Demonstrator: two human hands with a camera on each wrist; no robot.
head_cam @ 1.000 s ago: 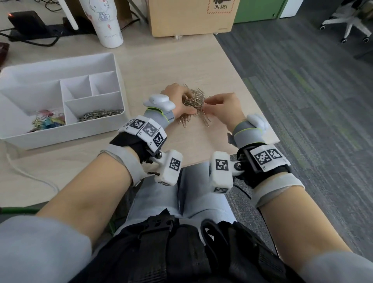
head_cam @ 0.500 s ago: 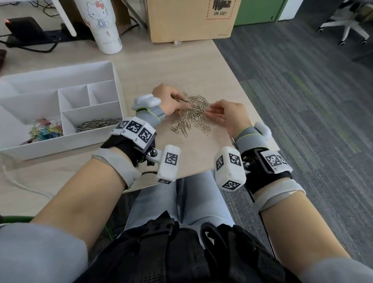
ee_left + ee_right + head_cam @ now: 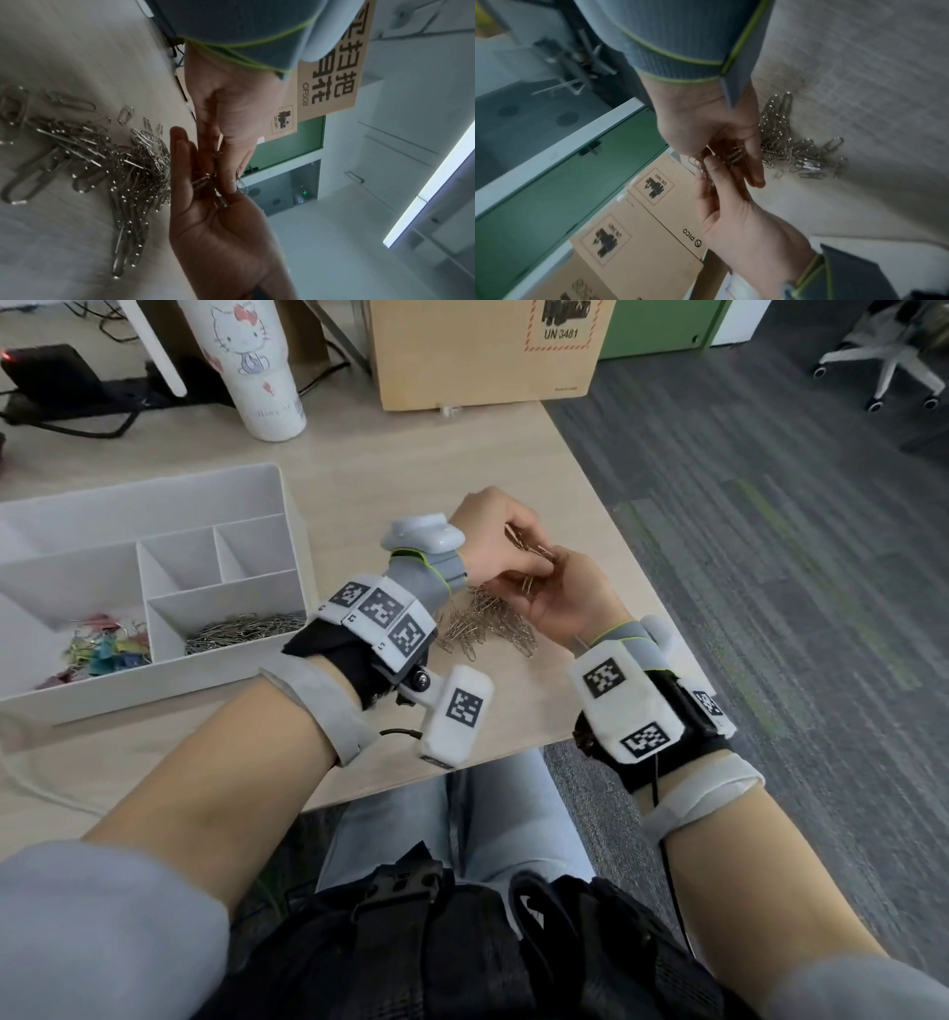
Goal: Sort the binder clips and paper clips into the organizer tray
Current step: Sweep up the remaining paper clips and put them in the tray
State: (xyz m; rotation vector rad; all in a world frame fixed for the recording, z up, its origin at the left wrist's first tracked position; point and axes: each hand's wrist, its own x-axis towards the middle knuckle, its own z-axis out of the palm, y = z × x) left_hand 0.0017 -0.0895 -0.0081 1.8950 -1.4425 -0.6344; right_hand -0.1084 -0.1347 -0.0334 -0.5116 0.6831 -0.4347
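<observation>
A loose pile of silver paper clips (image 3: 482,624) lies on the desk near its right edge. Both hands are raised just above it and meet over a small bunch of paper clips (image 3: 529,580). My left hand (image 3: 531,559) cups the bunch, and my right hand (image 3: 544,577) pinches clips from the other side. The left wrist view has the bunch (image 3: 205,180) pressed between the two hands' fingers. The white organizer tray (image 3: 287,516) sits to the left. It holds colored binder clips (image 3: 108,644) in one compartment and paper clips (image 3: 241,629) in the front one.
A white cartoon tumbler (image 3: 246,367) and a cardboard box (image 3: 482,351) stand at the back of the desk. Cables and a black device (image 3: 46,372) lie at the back left. The desk's right edge (image 3: 637,567) runs close beside my right hand.
Both hands were gathering clips down on the pile. They have since lifted a little and come together, holding a small bunch above it.
</observation>
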